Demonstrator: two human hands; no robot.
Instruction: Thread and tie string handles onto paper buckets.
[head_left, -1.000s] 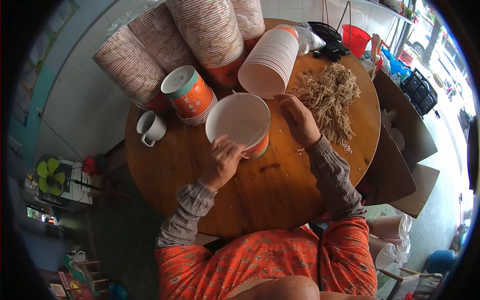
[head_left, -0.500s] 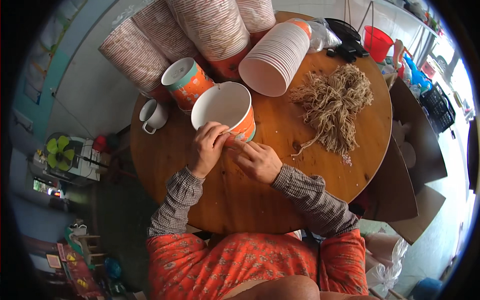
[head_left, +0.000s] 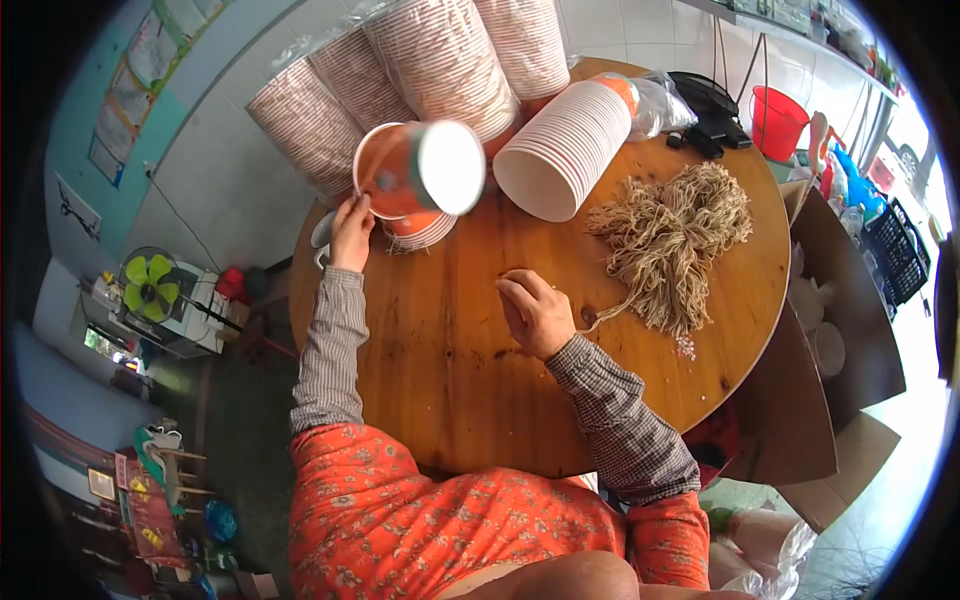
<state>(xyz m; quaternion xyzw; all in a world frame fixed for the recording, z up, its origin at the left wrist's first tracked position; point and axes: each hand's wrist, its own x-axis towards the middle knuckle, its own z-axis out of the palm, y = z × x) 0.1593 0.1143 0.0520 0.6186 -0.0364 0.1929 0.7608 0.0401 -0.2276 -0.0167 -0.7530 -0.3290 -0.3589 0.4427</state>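
Observation:
My left hand (head_left: 352, 232) grips an orange paper bucket (head_left: 392, 165) by its rim. The bucket is tipped on its side and smeared by motion, its round white base (head_left: 450, 168) facing right. It hangs over or against a short stack of upturned orange paper buckets (head_left: 420, 234), with bits of twine at their rims; whether they touch is unclear. My right hand (head_left: 538, 312) is over the middle of the table, fingers curled together; anything inside them is hidden. A loose strand from the beige twine bundle (head_left: 675, 240) runs close to its wrist.
Tall wrapped stacks of paper buckets (head_left: 440, 70) stand at the back of the round wooden table (head_left: 460, 400). A nested stack (head_left: 565, 150) lies on its side. The mug (head_left: 322, 240) is partly hidden at the left edge. An open cardboard box (head_left: 790, 390) stands at the right.
My left hand has carried the bucket from the table's middle up and left, turning it over onto the stack area. My right hand has left the bucket. The whole view has shifted slightly.

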